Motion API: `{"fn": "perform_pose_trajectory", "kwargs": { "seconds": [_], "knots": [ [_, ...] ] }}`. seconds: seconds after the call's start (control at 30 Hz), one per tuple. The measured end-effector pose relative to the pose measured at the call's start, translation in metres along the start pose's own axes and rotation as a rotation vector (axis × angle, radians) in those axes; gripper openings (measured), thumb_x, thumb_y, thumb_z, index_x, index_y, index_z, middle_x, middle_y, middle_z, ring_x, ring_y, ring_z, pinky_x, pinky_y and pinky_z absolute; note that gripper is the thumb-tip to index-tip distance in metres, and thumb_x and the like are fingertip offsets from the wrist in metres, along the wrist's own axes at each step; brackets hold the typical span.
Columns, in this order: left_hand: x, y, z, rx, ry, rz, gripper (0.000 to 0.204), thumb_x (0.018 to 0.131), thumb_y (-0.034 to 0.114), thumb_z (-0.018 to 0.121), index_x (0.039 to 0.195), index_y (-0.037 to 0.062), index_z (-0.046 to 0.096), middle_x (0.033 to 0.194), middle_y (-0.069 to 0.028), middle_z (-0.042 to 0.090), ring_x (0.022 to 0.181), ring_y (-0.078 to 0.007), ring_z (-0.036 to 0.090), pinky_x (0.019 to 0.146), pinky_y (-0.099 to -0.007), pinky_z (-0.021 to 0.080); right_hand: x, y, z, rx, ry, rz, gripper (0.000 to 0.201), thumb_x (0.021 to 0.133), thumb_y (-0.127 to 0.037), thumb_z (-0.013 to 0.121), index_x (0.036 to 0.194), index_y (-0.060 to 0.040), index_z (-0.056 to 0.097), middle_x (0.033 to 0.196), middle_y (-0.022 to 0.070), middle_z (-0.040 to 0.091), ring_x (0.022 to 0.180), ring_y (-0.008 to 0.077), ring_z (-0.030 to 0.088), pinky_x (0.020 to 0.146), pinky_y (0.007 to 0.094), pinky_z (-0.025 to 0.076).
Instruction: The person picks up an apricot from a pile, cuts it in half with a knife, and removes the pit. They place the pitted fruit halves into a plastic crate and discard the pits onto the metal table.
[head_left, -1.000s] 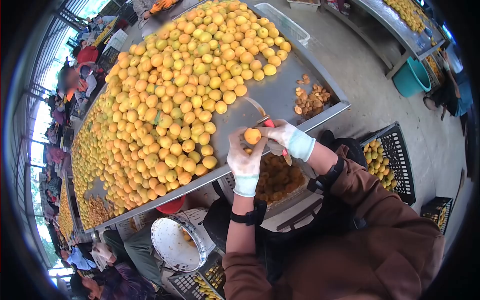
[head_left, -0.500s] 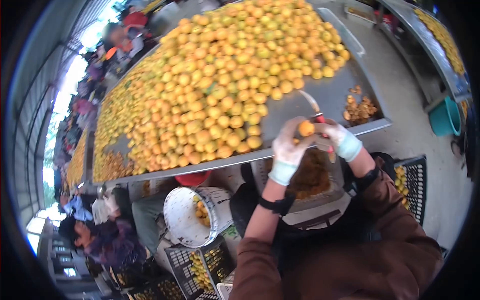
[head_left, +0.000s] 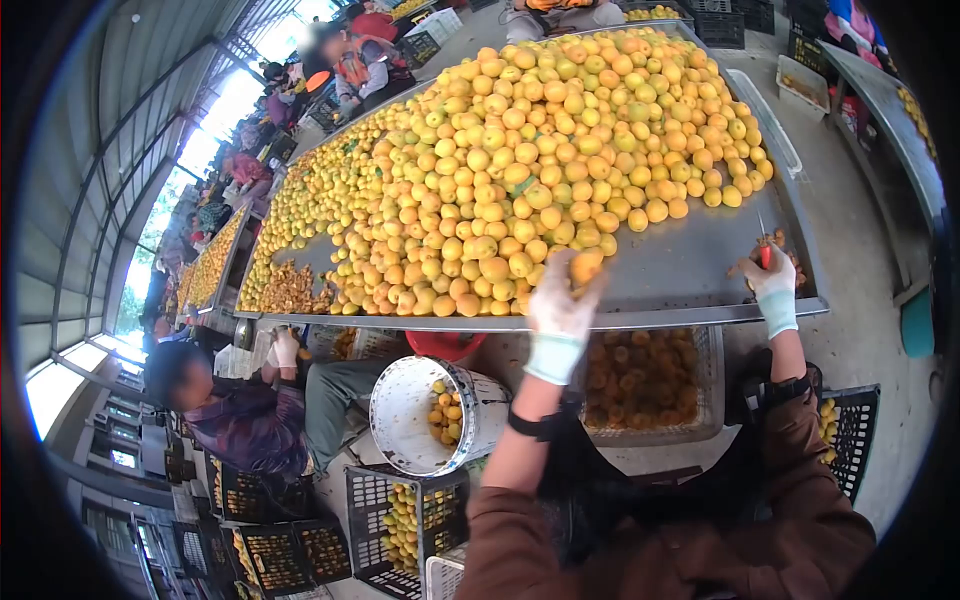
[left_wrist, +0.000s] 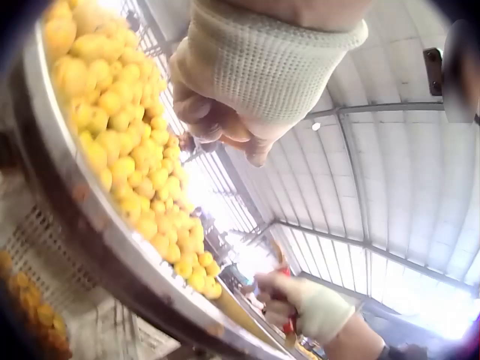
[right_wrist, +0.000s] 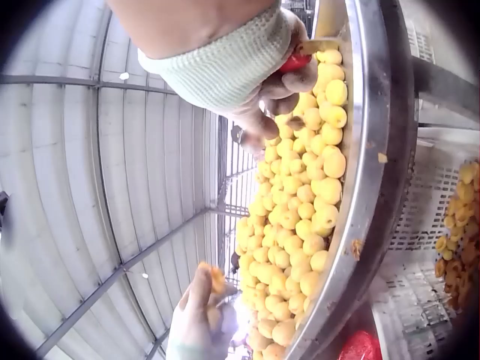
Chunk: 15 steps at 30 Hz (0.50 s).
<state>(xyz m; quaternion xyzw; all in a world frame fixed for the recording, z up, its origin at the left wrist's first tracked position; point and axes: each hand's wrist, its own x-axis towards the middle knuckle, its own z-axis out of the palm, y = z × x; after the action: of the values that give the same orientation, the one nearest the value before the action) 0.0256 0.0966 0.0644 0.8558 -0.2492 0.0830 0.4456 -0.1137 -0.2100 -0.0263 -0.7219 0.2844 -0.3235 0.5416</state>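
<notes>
My gloved left hand (head_left: 562, 308) is over the near edge of the metal table and pinches an orange apricot (head_left: 587, 266) between thumb and fingers. The same apricot (right_wrist: 213, 279) shows at the fingertips in the right wrist view. Off to the right, my gloved right hand (head_left: 776, 292) grips the red handle of a knife (head_left: 766, 256), its thin blade pointing away from me. That hand is over a small heap of brown pits (head_left: 790, 262) in the table's near right corner. A large pile of apricots (head_left: 500, 190) lies beyond both hands.
Below the table edge is a white crate (head_left: 712, 395) holding halved apricots. A white bucket (head_left: 392, 415) with some fruit stands left of it, beside a red basin (head_left: 445, 345). Black crates (head_left: 365, 520) sit lower left. Another person (head_left: 240, 410) is seated on the left.
My hands have moved apart. The right hand carried the knife rightward to the pits, while the left kept the apricot and moved toward the pile. The head view has turned.
</notes>
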Motion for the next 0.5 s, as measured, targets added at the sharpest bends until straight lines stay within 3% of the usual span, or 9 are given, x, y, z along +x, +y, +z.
{"fn": "perform_pose_trajectory", "kwargs": {
  "seconds": [0.1,0.17,0.23,0.3,0.37,0.43,0.5],
  "knots": [
    [-0.005,-0.027,-0.064,0.251,0.049,0.013,0.048,0.079,0.029,0.076,0.114,0.0024,0.057,0.093,-0.0179,0.067,0.083,-0.0311,0.066,0.077,-0.0361,0.052,0.003,0.004,-0.006,0.013,0.025,0.057,0.012,0.078,-0.002,0.068,0.083,-0.0011,0.057,0.072,0.0000,0.054,0.064,0.0090,0.047,0.062,0.0250,0.042],
    [-0.022,-0.062,-0.104,0.399,0.047,-0.037,0.045,0.078,0.030,0.076,0.111,0.0045,0.057,0.094,-0.0194,0.067,0.085,-0.0341,0.066,0.076,-0.0382,0.052,0.003,0.011,-0.008,0.026,0.084,-0.043,0.012,0.081,-0.004,0.065,0.089,0.0004,0.056,0.078,0.0022,0.056,0.070,0.0104,0.049,0.068,0.0255,0.044],
    [-0.040,-0.088,-0.138,0.470,-0.023,-0.219,0.041,0.079,0.033,0.074,0.104,0.0052,0.056,0.094,-0.0190,0.068,0.085,-0.0372,0.066,0.075,-0.0432,0.052,0.000,0.004,-0.012,-0.043,0.047,0.013,0.018,0.084,-0.005,0.062,0.098,0.0038,0.056,0.084,0.0048,0.057,0.076,0.0126,0.051,0.075,0.0265,0.045],
    [-0.064,-0.143,-0.163,0.517,-0.044,-0.238,0.044,0.078,0.036,0.074,0.104,0.0060,0.055,0.090,-0.0194,0.068,0.085,-0.0383,0.065,0.075,-0.0445,0.052,-0.003,0.005,-0.011,-0.136,0.074,-0.013,0.023,0.085,-0.007,0.060,0.104,0.0065,0.055,0.089,0.0071,0.058,0.080,0.0139,0.051,0.078,0.0266,0.045],
    [-0.081,-0.176,-0.178,0.768,-0.125,-0.418,0.048,0.077,0.037,0.075,0.108,0.0061,0.057,0.096,-0.0199,0.066,0.092,-0.0388,0.063,0.080,-0.0461,0.050,0.000,0.018,-0.011,-0.212,0.064,-0.018,0.027,0.088,-0.008,0.060,0.109,0.0087,0.054,0.092,0.0084,0.059,0.083,0.0141,0.052,0.080,0.0262,0.044],
    [-0.091,-0.188,-0.187,1.009,-0.062,-0.300,0.044,0.079,0.035,0.073,0.109,0.0071,0.058,0.100,-0.0192,0.066,0.095,-0.0392,0.062,0.081,-0.0460,0.050,0.003,0.029,-0.008,-0.052,0.070,-0.094,0.026,0.092,-0.011,0.060,0.110,0.0073,0.055,0.091,0.0081,0.058,0.083,0.0146,0.053,0.080,0.0265,0.045],
    [-0.080,-0.195,-0.195,0.872,-0.030,-0.291,0.042,0.080,0.034,0.072,0.110,0.0084,0.059,0.103,-0.0193,0.065,0.097,-0.0383,0.062,0.081,-0.0448,0.050,0.005,0.033,-0.007,-0.059,0.075,-0.087,0.030,0.094,-0.015,0.060,0.113,0.0069,0.055,0.092,0.0088,0.059,0.086,0.0158,0.056,0.083,0.0276,0.045]
  ]
}}
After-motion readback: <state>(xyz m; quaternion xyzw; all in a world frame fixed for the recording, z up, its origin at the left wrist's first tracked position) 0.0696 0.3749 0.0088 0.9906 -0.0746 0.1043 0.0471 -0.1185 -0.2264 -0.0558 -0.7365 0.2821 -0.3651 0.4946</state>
